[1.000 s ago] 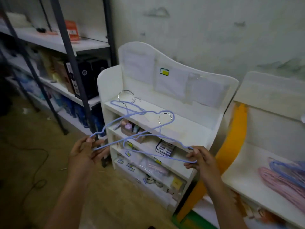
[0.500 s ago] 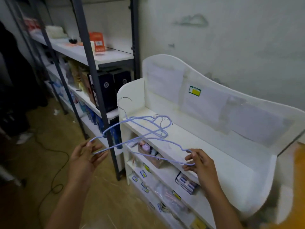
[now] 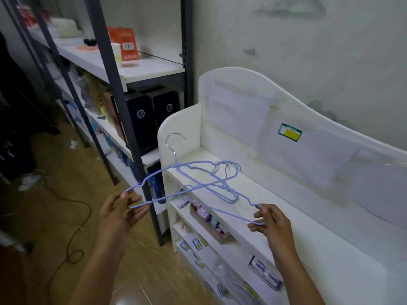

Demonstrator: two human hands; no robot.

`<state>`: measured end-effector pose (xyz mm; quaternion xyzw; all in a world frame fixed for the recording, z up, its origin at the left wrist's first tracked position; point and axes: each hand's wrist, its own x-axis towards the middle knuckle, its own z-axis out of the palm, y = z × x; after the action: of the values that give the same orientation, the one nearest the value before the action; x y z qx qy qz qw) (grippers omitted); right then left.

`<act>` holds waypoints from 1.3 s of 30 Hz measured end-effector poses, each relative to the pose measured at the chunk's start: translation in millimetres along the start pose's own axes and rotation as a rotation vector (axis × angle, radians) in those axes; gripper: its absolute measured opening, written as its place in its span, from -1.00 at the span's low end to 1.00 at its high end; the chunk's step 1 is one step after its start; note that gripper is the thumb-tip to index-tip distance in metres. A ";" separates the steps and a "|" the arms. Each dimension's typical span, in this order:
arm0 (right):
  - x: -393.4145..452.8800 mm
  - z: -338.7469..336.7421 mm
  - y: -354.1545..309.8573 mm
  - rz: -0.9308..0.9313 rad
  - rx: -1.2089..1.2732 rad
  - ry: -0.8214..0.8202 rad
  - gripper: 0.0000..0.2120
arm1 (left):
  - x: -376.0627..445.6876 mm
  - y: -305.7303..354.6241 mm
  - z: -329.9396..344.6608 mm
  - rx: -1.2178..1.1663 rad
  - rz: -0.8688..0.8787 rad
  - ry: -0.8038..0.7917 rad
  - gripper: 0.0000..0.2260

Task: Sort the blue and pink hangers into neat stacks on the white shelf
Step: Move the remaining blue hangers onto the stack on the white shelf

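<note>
Two blue wire hangers with silver hooks are in my hands in front of the white shelf [image 3: 286, 208]. My left hand [image 3: 119, 214] pinches the left end of one blue hanger [image 3: 154, 176], whose hook stands up by the shelf's left side panel. My right hand [image 3: 272, 223] pinches the right end of the other blue hanger [image 3: 233, 215], held low over the shelf's front edge. A small stack of blue hangers [image 3: 211, 183] lies on the left part of the top board. No pink hanger is in view.
A dark metal rack [image 3: 123, 119] with white boards, black boxes [image 3: 152, 115] and an orange pack [image 3: 124, 44] stands left of the shelf. Lower shelf boards hold a small box of items [image 3: 207, 221] and packets. A black cable [image 3: 72, 216] lies on the wooden floor.
My view has swung left and closer to this shelf; the second shelf with pink hangers has left the frame. Both hands still hold the hangers, now nearer the stack on the top board.
</note>
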<state>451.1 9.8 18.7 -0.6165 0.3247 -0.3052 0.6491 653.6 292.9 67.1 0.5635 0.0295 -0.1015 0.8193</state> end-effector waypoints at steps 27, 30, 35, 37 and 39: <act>131.0 109.9 72.5 0.079 -0.432 0.386 -0.82 | 251.8 -20.3 66.0 0.196 -0.195 -0.319 -0.79; 133.6 104.0 80.3 0.035 -0.706 0.346 -0.83 | 255.5 -21.4 74.0 0.224 -0.199 -0.342 -0.81; 129.3 98.7 77.7 0.030 -0.800 0.316 -0.80 | 257.0 -26.2 85.8 0.253 -0.227 -0.360 -0.83; 127.3 93.7 76.5 0.074 -0.753 0.306 -0.81 | 257.8 -31.9 88.1 0.259 -0.237 -0.376 -0.84; 123.4 87.9 73.1 0.099 -0.705 0.287 -0.82 | 257.0 -38.6 91.6 0.263 -0.245 -0.398 -0.84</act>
<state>595.3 -31.7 -57.3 -0.7365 0.5268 -0.2265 0.3589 891.2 160.3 23.2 0.6265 -0.0777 -0.3118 0.7102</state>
